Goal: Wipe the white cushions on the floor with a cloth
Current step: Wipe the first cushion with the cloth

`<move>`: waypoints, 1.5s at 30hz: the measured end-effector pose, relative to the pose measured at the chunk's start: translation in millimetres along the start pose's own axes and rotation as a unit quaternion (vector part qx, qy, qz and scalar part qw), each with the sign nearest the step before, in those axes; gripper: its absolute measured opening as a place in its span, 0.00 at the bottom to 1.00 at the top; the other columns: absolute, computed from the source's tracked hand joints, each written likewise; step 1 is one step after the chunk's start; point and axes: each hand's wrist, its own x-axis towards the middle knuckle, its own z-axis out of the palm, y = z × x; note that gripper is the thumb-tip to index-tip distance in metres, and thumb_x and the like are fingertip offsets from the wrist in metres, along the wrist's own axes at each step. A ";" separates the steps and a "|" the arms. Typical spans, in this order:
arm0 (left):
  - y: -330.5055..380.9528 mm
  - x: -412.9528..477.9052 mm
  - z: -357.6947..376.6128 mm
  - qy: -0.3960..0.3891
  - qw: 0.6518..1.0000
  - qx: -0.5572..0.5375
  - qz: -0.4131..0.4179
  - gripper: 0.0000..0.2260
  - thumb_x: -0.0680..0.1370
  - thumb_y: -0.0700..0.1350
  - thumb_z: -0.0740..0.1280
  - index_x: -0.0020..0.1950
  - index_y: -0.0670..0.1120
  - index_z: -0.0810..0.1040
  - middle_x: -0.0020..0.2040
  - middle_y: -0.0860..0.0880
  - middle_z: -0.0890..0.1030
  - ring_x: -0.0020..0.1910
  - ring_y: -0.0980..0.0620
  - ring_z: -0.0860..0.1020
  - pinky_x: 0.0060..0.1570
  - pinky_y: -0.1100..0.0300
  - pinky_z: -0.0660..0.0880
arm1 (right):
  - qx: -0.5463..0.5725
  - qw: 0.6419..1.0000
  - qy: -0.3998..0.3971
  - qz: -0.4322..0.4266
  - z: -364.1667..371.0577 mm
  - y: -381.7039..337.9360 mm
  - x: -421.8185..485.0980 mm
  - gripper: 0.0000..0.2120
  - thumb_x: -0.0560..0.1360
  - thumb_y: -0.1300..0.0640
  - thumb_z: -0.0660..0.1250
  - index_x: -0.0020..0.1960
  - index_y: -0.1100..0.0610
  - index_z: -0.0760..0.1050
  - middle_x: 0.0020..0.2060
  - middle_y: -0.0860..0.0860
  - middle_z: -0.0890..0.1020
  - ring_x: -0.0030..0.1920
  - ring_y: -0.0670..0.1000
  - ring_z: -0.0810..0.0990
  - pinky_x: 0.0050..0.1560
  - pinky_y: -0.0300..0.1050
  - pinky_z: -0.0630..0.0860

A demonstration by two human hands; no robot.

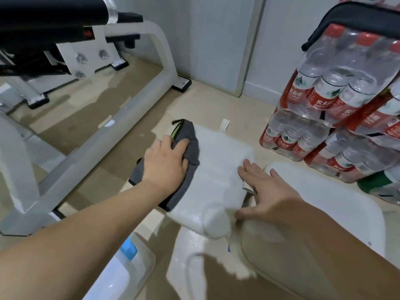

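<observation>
Floor (249,118): pale beige, damp-looking in patches; white metal frame (101,137) to the left, stacked packs of water bottles (324,100) to the right.
Cushion (218,169): white, flat on the floor between the two hands; long axis runs away from the person; droplets and sheen along the near edge.
Second cushion (337,204): white, just right of the first, partly under the right forearm.
Cloth (191,146): grey, bunched, draped over the left edge of the cushion and spilling onto the floor.
Left hand (165,163): on top of the cloth, grip clenched into its folds, pressing down.
Right hand (268,191): grip released, fingers spread flat on the right edge of the cushion, seemingly steadying it.
Key relation: bare cushion surface lies to the right of the cloth, toward the right hand; left hand nearer the work.
Likely next move: a rightward sweep across the short axis, repeated along the length.
Progress: probably early; second cushion apparently not yet reached.
</observation>
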 end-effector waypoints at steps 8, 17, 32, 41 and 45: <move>49.9 -32.6 -4.3 -0.049 0.959 -0.075 0.268 0.23 0.75 0.53 0.61 0.68 0.47 0.74 0.54 0.43 0.74 0.47 0.40 0.73 0.39 0.49 0.71 | 0.055 0.997 0.044 0.014 6.2 -6.0 -0.2 0.59 0.68 0.42 0.81 0.86 0.45 0.46 0.82 0.36 0.41 0.81 0.38 0.39 0.76 0.35 0.41; 52.7 -28.2 -0.8 -0.037 0.963 -0.091 0.252 0.23 0.74 0.51 0.61 0.68 0.48 0.76 0.52 0.44 0.76 0.45 0.40 0.73 0.41 0.47 0.73 | -0.082 0.989 0.035 0.118 9.1 -6.7 -26.1 0.60 0.67 0.23 0.67 0.86 0.49 0.42 0.86 0.50 0.38 0.84 0.56 0.33 0.81 0.65 0.32; 55.9 -39.8 -9.2 -0.035 0.922 -0.118 0.367 0.21 0.73 0.48 0.67 0.66 0.48 0.79 0.48 0.44 0.73 0.42 0.42 0.71 0.39 0.51 0.69 | -0.061 0.992 0.077 0.073 10.3 -12.7 -11.8 0.72 0.60 0.31 0.78 0.85 0.53 0.36 0.86 0.49 0.42 0.84 0.51 0.35 0.83 0.59 0.36; -10.9 22.0 -4.5 -0.003 0.988 -0.074 -0.138 0.17 0.81 0.51 0.60 0.69 0.49 0.70 0.57 0.40 0.71 0.50 0.39 0.72 0.45 0.48 0.69 | 0.008 0.997 0.027 0.066 -9.0 -18.9 -2.2 0.69 0.58 0.30 0.81 0.86 0.54 0.49 0.85 0.44 0.44 0.84 0.45 0.39 0.83 0.56 0.35; 46.4 -0.2 -5.5 0.009 0.996 -0.083 0.029 0.19 0.77 0.52 0.61 0.67 0.50 0.72 0.58 0.42 0.72 0.54 0.38 0.73 0.49 0.46 0.72 | -0.003 0.995 0.060 0.075 -7.1 -30.3 1.7 0.62 0.57 0.27 0.79 0.82 0.53 0.61 0.84 0.46 0.51 0.84 0.47 0.45 0.83 0.58 0.39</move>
